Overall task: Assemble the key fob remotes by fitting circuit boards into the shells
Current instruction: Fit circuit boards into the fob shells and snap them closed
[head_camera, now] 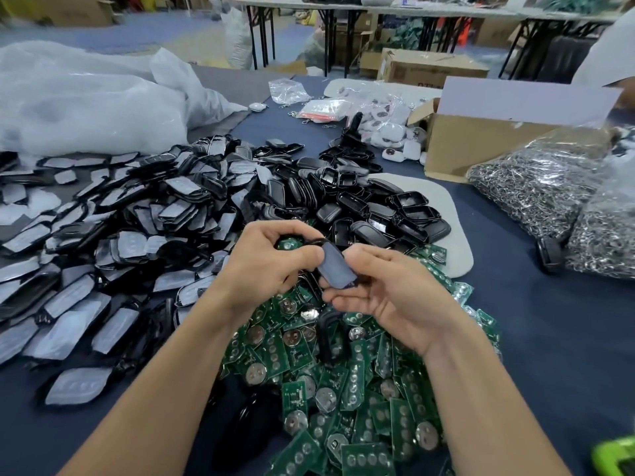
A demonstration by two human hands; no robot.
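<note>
Circuit boards [343,389], shell [338,269], blue tablecloth [549,355], folding tables [446,12]

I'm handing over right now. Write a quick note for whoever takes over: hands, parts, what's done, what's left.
Hands: the left hand and right hand both pinch one grey-faced shell half above the circuit board pile.
Whether a board already sits in it is hidden.
Parts: black shells are heaped behind the hands, and grey-faced halves spread to the left.
Done: cannot tell how many.
Left: fit boards into shells; both piles are large.
</note>
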